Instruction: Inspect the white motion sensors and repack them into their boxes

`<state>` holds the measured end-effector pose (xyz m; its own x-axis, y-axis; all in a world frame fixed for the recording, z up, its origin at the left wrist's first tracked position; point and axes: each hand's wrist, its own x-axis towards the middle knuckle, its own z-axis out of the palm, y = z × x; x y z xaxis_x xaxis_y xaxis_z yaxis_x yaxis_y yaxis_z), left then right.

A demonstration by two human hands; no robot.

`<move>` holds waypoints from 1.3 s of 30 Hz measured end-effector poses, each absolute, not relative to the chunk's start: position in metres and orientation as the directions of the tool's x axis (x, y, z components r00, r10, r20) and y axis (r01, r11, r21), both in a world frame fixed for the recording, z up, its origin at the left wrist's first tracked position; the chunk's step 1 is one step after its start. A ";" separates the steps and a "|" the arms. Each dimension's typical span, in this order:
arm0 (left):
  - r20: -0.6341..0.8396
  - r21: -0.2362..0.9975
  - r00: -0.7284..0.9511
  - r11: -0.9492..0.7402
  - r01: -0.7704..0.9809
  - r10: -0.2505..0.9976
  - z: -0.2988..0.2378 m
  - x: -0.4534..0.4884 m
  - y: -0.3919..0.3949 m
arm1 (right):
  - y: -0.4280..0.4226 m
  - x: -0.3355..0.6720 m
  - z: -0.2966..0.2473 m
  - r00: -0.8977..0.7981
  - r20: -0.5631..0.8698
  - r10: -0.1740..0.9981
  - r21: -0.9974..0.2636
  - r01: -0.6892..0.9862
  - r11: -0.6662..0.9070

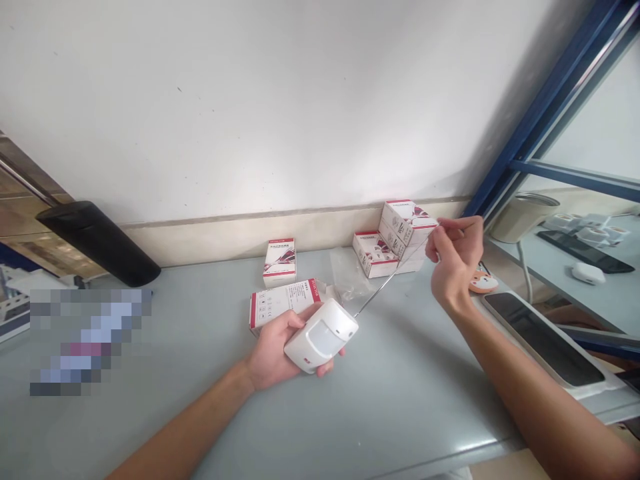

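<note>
A white motion detector (pixel 323 339) with a pale window on its front lies tilted in my left hand (pixel 280 350), whose fingers wrap round its body. From the detector's top corner a thin metal telescopic antenna (pixel 376 293) stretches up and to the right. My right hand (pixel 456 257) pinches the far end of that antenna between thumb and fingers. Just behind my left hand lies a white and red detector box (pixel 283 303). A clear plastic bag (pixel 349 273) rests beyond the detector.
A small box (pixel 280 262) stands near the wall, and several similar boxes (pixel 407 230) are stacked at the back right. A black router-like antenna (pixel 100 240) leans at left. On the right are an orange-and-white trinket (pixel 483 280), a dark-screened device (pixel 543 337) and a blue-framed mirror or glass (pixel 575 175).
</note>
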<state>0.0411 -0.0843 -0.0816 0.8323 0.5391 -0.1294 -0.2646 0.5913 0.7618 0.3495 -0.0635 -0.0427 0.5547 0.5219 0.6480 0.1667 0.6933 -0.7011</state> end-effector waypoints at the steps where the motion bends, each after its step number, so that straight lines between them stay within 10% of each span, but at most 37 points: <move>1: -0.130 0.766 0.826 0.584 -0.267 0.548 -0.081 0.041 -0.085 | -0.066 0.342 -0.045 0.527 0.653 0.543 -0.706 0.166 0.688; 8: -0.142 0.804 0.756 0.519 -0.288 0.639 -0.070 0.037 -0.096 | -0.085 0.300 -0.069 0.310 0.523 0.794 -0.839 0.021 0.544; 22: -0.133 0.771 0.642 0.486 -0.411 0.755 -0.048 0.045 -0.114 | -0.119 0.267 -0.084 -0.076 0.426 0.902 -0.882 0.186 0.432; 33: -0.104 0.718 0.442 0.374 -0.587 0.891 -0.033 0.031 -0.097 | -0.083 0.297 -0.082 -0.341 0.515 0.786 -0.234 0.826 0.512; 39: -0.082 0.733 0.421 0.341 -0.589 0.903 -0.030 0.023 -0.093 | -0.077 0.310 -0.057 0.058 0.485 0.872 -0.810 0.404 0.424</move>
